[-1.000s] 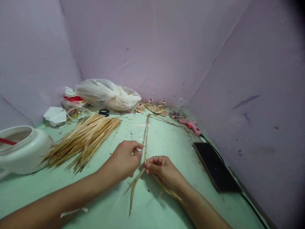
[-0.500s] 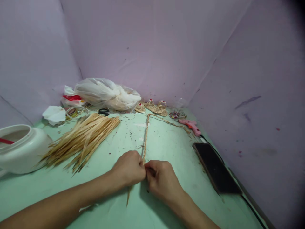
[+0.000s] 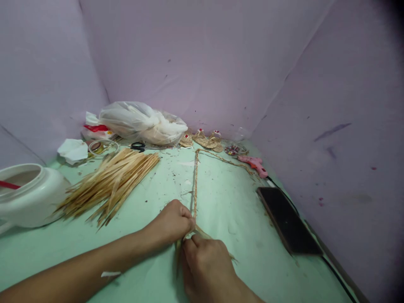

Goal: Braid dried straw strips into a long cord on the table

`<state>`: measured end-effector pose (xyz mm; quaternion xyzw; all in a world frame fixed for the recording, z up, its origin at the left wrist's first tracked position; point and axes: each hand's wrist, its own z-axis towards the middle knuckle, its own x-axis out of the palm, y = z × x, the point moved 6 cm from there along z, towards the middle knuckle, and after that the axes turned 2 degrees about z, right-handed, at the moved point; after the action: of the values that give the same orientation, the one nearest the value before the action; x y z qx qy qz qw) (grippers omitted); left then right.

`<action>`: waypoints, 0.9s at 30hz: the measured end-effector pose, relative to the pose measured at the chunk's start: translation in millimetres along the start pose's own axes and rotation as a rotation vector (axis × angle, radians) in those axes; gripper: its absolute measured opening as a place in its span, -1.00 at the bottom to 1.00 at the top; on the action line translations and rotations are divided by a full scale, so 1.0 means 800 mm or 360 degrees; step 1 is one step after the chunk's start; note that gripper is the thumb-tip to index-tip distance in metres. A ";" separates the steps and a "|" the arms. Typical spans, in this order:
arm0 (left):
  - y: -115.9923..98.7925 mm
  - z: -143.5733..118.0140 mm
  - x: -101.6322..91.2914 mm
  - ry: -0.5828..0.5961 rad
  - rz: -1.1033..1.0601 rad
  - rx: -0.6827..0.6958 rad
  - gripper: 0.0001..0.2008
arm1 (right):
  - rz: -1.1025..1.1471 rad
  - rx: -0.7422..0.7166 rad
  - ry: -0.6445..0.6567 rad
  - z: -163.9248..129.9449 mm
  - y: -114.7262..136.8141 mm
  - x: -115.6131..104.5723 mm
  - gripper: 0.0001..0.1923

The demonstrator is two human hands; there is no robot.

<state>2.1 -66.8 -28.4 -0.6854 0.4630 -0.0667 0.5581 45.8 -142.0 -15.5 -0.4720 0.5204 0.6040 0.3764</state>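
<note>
A thin braid [image 3: 196, 185] of straw-coloured fibre runs from my hands up the table, then bends off to the right. My left hand [image 3: 176, 221] is closed, pinching the braid's near end. Just below it my right hand [image 3: 205, 261] is closed on a loose strand of the same fibre, its fingertips mostly hidden. Another loose strand [image 3: 232, 256] sticks out to the right from behind my right hand. Left of my hands lies a bundle of dry fibre strips [image 3: 116, 181].
A white pot [image 3: 34, 202] stands at the left edge. Behind are a plastic bag [image 3: 139, 122], scissors [image 3: 138, 146] and small woven pieces with red beads [image 3: 205, 141]. A pink glue gun [image 3: 255, 164] and a dark phone [image 3: 288, 221] lie to the right.
My right hand has moved down and toward me, away from the left fingers. A strand now shows out to the right. My left hand has stayed nearly in place, pinching the braid.
</note>
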 end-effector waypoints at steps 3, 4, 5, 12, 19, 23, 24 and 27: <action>-0.002 -0.001 -0.001 0.0045 -0.0066 0.0063 -0.89 | 0.0096 -0.0047 0.0001 -0.002 0.002 -0.007 -0.84; -0.002 0.000 -0.001 0.0059 -0.0103 0.0070 -0.89 | 0.0188 -0.0054 0.0014 -0.002 0.000 -0.014 -0.86; -0.002 0.001 -0.001 0.0077 -0.0149 0.0063 -0.90 | 0.0324 -0.0056 0.0048 -0.002 -0.002 -0.023 -0.89; -0.005 0.000 0.001 0.0140 -0.0278 0.0085 -0.90 | 0.1500 0.0665 -0.0324 0.013 -0.091 -0.077 -0.70; -0.002 -0.008 -0.002 -0.0023 -0.0207 0.0322 -0.81 | 0.1846 0.1116 -0.0415 0.079 -0.171 -0.056 -0.80; -0.011 -0.008 -0.008 -0.0044 -0.0163 0.0408 -0.80 | 0.1338 0.1001 -0.0586 0.158 -0.216 -0.073 -0.83; -0.013 -0.007 -0.009 -0.0035 -0.0160 0.0413 -0.79 | 0.1109 0.0944 -0.0650 0.178 -0.224 -0.081 -0.80; -0.011 -0.001 -0.007 0.0037 -0.0138 0.0380 -0.78 | 0.0382 0.0722 -0.0772 0.234 -0.231 -0.102 -0.73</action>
<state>3.1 -63.8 -18.6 -0.6326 0.4282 -0.1532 0.6269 209.6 77.6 14.9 -0.1546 0.5885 0.6074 0.5107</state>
